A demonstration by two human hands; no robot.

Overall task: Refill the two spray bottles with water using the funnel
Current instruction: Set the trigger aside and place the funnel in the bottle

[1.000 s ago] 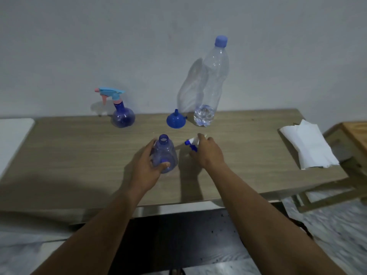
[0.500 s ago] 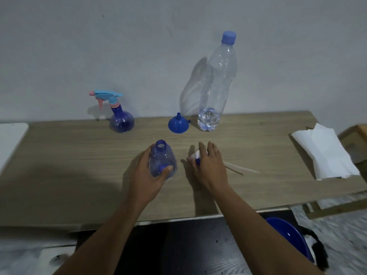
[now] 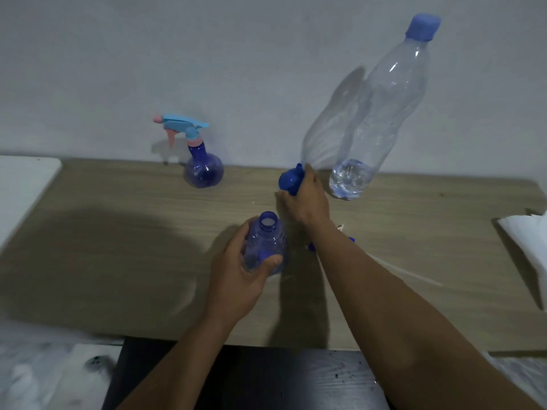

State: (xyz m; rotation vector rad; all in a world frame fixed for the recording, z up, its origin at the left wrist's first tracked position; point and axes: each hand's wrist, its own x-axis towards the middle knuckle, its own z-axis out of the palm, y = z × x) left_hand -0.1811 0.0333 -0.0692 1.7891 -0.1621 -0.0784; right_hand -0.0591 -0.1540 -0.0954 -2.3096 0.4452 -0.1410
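My left hand (image 3: 236, 276) grips an uncapped blue spray bottle (image 3: 265, 247) standing upright on the wooden table (image 3: 118, 247), its mouth open. My right hand (image 3: 307, 199) is closed on the blue funnel (image 3: 290, 180), which lies wide end down near the wall. The removed spray head (image 3: 349, 241) with its long white tube lies on the table, mostly hidden under my right forearm. A second blue spray bottle (image 3: 202, 170) with a light-blue and pink trigger stands capped at the back. A tall clear water bottle (image 3: 381, 113) with a blue cap holds a little water.
White paper towels (image 3: 527, 247) lie at the table's right edge. A white surface (image 3: 20, 184) adjoins the table on the left. The wall runs right behind the bottles. A dark floor shows below the front edge.
My right hand left the spray head lying on the table and reached forward to close on the funnel. The left hand stays on the open bottle. The camera moved closer.
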